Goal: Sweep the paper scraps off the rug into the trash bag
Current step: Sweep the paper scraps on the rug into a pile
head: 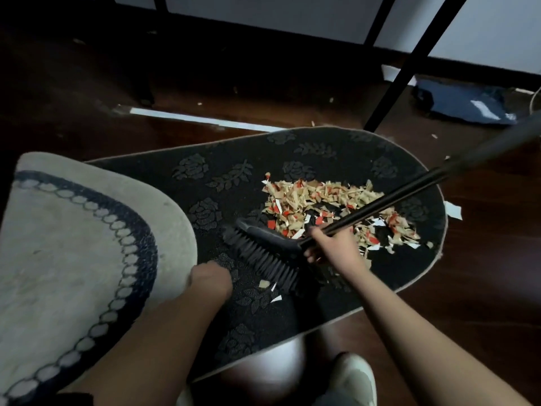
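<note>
A dark oval rug (240,177) with a flower pattern lies on the wooden floor, its left part folded over to show a pale underside (73,230). My left hand (209,278) grips the folded edge. A heap of tan, red and white paper scraps (330,206) lies on the rug's right half. My right hand (328,243) grips the black broom handle just above the broom head (263,250), whose bristles rest on the rug left of the heap. A few scraps (270,288) lie behind the bristles. A dark blue bag (465,102) lies on the floor at the far right.
Black furniture legs (409,63) cross the upper right, one standing at the rug's far edge. A white strip (202,118) lies on the floor beyond the rug. Stray scraps (452,210) sit on the floor off the rug's right edge. My shoe (351,379) is at the bottom.
</note>
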Demonstrator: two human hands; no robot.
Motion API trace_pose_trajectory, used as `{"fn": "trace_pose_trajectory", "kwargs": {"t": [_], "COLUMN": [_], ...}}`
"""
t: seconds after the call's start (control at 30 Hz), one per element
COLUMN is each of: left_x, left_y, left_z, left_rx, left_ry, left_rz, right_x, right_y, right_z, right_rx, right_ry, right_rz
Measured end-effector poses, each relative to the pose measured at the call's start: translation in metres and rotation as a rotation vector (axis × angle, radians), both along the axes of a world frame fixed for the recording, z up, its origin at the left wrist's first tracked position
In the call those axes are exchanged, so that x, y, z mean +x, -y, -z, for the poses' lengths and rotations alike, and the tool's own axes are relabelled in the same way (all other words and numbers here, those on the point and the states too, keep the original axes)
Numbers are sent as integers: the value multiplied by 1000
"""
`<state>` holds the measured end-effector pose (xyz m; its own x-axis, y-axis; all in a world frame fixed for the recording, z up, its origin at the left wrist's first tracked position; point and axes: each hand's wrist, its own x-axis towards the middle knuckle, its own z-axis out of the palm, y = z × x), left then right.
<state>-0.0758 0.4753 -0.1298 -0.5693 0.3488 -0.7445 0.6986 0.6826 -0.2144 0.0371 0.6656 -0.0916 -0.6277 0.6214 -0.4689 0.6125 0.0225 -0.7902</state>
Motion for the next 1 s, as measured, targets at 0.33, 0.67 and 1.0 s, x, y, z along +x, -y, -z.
{"fn": "trace_pose_trajectory", "kwargs": {"t": [0.33,0.67,1.0], "left_x": [-1,-1,-1], "left_y": [22,25,23], "left_z": [15,9,-13], "left_rx": [26,134,186], "left_ry": [-52,-9,-26], "left_rz": [-145,-439,-448], "right_x": [57,33,51], "right_y": [-27,-36,-46], "right_z": [-17,3,-26], "right_rx": [-174,102,24], "right_ry": [-64,12,28], "right_rz": [-290,-189,-358]}}
